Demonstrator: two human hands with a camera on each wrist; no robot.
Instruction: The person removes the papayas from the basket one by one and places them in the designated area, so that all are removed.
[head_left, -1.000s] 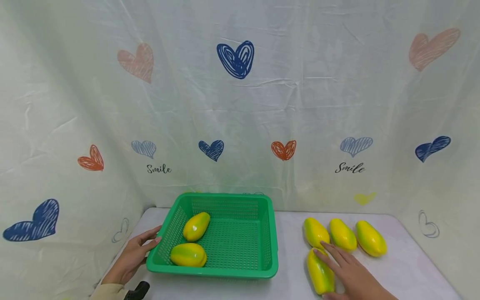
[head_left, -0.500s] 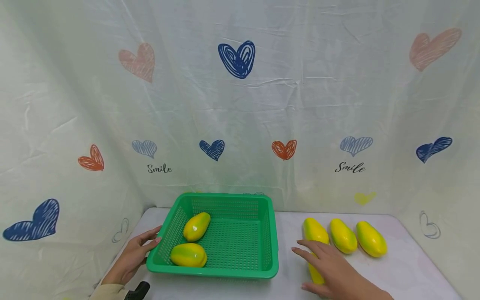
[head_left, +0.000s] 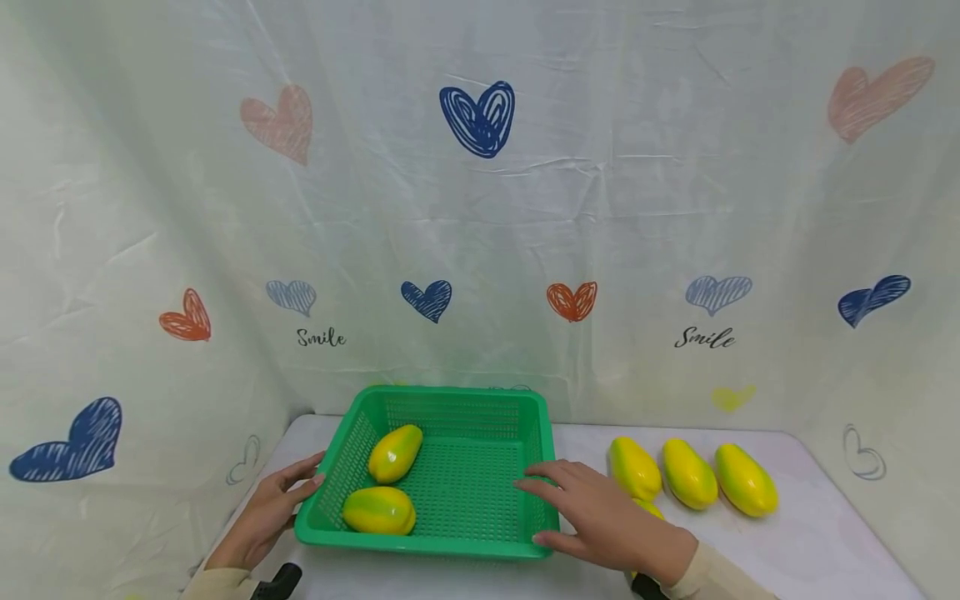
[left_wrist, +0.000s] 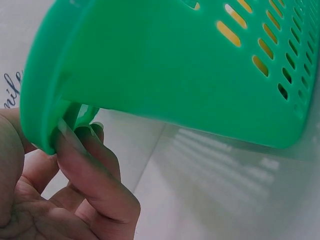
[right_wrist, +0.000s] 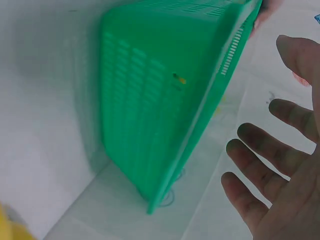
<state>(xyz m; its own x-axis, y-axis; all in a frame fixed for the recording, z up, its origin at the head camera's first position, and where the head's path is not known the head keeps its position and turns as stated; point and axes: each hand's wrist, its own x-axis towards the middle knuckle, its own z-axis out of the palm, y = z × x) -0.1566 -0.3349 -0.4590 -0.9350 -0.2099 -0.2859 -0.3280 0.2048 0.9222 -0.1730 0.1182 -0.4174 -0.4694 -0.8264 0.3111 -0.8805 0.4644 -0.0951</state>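
Observation:
A green plastic basket stands on the table, with two glossy yellow-green papaya-like fruits inside: one farther back, one near its front left. My left hand grips the left rim; in the left wrist view its fingers curl under the rim's edge. Over the basket's right rim is my right hand, fingers spread and holding nothing. The right wrist view shows those fingers apart from the basket wall. Another fruit is mostly hidden behind the right hand.
Three more of these fruits lie in a row at the right: one, another and a third. A whitish cloth covers the table. Behind it hangs a pale curtain printed with hearts.
My right hand has left the front fruit on the right and moved left to the basket's right rim, carrying nothing. The left hand and basket have stayed put.

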